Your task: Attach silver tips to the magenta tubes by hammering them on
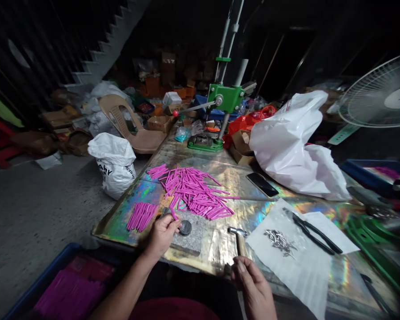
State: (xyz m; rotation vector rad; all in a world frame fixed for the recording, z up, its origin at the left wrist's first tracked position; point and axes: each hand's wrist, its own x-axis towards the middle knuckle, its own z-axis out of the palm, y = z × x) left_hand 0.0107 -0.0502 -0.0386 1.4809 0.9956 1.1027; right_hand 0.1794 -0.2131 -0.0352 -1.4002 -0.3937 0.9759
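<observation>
My left hand [162,233] is closed in a pinch on a pink stick [173,214], holding its end over a small dark round block [186,227] that sits on a grey stone slab [193,238]. My right hand [253,289] is wrapped around the wooden handle of a small hammer [239,236], whose metal head rests on the table just right of the slab. A large loose heap of pink sticks [195,191] lies beyond the slab. To its left sits a smaller neat bundle of pink sticks [141,215].
The table [240,178] has a shiny iridescent top. White paper [286,258] carries small metal pieces [280,240] and black pliers [315,233]. A phone [262,184], white plastic bag [293,142] and green hand press [220,115] stand farther back. A fan [380,95] is at right, a blue crate [63,289] below left.
</observation>
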